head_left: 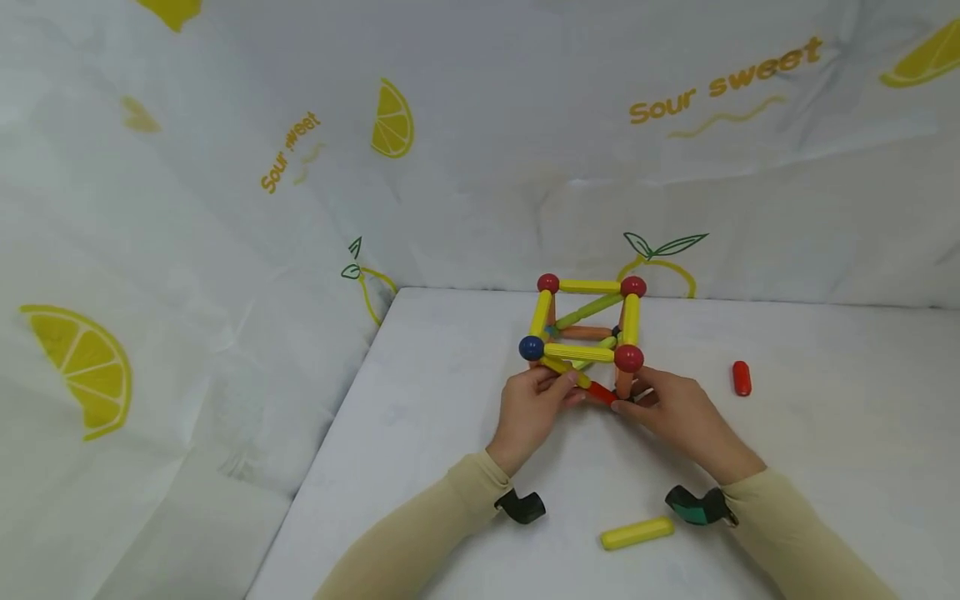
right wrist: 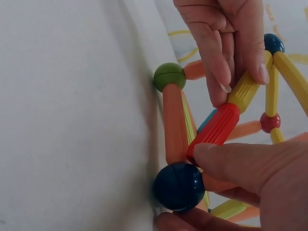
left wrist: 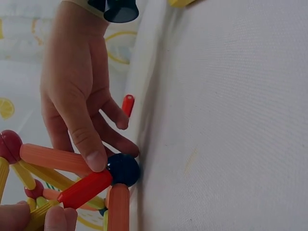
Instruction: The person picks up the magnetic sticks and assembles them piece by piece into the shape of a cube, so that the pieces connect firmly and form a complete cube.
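Observation:
A cube-shaped frame of coloured rods and balls stands on the table, with yellow rods (head_left: 579, 353) and red balls (head_left: 628, 359) along its top. My left hand (head_left: 528, 414) pinches a short yellow rod (right wrist: 247, 91) that slants down from a blue ball (head_left: 532, 347). End to end with that rod is a short red rod (right wrist: 216, 127), reaching the dark blue ball (right wrist: 175, 187) at the near right bottom corner. There my right hand (head_left: 686, 417) holds the ball, thumb against the red rod's end and fingers behind. A green ball (right wrist: 169, 77) marks another bottom corner.
One loose red rod (head_left: 741, 378) lies right of the frame. Nearer me, a loose yellow rod (head_left: 637, 533) lies between the forearms. Behind the white table (head_left: 435, 375) hangs a white sheet (head_left: 487, 208) printed with lemons.

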The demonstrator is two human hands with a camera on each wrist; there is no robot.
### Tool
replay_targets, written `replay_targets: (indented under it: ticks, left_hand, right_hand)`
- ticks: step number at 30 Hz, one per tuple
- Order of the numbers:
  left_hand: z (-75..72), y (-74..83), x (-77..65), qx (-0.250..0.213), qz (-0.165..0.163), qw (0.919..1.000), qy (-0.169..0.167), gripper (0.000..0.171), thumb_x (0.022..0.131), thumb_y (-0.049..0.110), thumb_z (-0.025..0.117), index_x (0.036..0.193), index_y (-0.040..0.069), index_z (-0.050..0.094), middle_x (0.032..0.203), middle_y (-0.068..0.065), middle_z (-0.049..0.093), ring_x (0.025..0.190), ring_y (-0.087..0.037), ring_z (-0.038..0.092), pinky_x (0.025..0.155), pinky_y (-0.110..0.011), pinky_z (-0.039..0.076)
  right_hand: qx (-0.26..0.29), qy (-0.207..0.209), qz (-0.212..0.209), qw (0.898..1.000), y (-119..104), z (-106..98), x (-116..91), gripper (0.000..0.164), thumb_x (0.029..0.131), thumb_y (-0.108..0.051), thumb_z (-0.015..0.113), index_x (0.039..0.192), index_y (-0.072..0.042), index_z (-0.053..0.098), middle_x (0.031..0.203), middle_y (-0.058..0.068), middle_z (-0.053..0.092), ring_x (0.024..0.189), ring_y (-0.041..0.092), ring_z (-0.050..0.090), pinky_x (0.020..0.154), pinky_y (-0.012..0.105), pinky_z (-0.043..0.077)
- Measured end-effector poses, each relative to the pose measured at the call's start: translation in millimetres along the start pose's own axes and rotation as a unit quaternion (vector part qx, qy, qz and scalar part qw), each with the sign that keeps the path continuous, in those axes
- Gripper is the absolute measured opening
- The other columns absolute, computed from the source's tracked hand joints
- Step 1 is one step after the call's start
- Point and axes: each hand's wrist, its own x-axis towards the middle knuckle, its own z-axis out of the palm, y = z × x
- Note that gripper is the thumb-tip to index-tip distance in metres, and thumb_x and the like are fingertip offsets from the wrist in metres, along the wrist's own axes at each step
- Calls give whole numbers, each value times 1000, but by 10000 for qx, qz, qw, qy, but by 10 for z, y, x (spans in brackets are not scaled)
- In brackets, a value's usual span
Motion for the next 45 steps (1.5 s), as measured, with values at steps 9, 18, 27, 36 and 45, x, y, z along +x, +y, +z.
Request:
replay_targets:
  ticks: [9,18,27,36,45]
  left_hand:
    - [27,52,3,5,49,9999,-109,32,104,20,74,129,-1,75,115,-12,82,103,-22,82,95,-42,64]
    - [-302,241,-214,1842,223,9812,-537,28,104,33,75,119,11,82,102,1,84,85,-2,77,77,-21,63]
    - [-663,498,-90,3065,2311,9223,445,42,96,26,84,134,12,72,119,-3,76,99,-12,77,88,-23,64]
    - [-660,502,-23,3190,2336,9185,76,45,94,27,86,134,11,71,120,-3,71,103,-16,78,92,-25,63]
    - [-367,528,-466,4265,2838,8559,-700,31,100,31,80,123,13,72,107,-1,72,93,-9,66,81,-17,57]
  right_hand:
    - [-169,263,-145,9994,-1,-18,6,32,95,-25,84,115,-4,72,103,15,79,87,28,76,79,49,66]
    - [-131,-51,187,9997,-106,-279,-97,53,98,-34,81,138,-4,65,125,22,75,109,39,73,84,51,66]
    - [-343,1048,-1039,9885,-294,-535,-237,53,93,-30,87,141,-17,68,124,10,76,108,31,72,86,53,64]
    - [-485,946,-1082,9884,-309,-599,-181,50,95,-27,86,140,-15,68,121,9,77,106,28,72,86,52,64]
    - [-896,749,-215,9929,288,-830,-224,55,98,-31,80,143,-5,63,123,24,74,106,41,71,82,57,64]
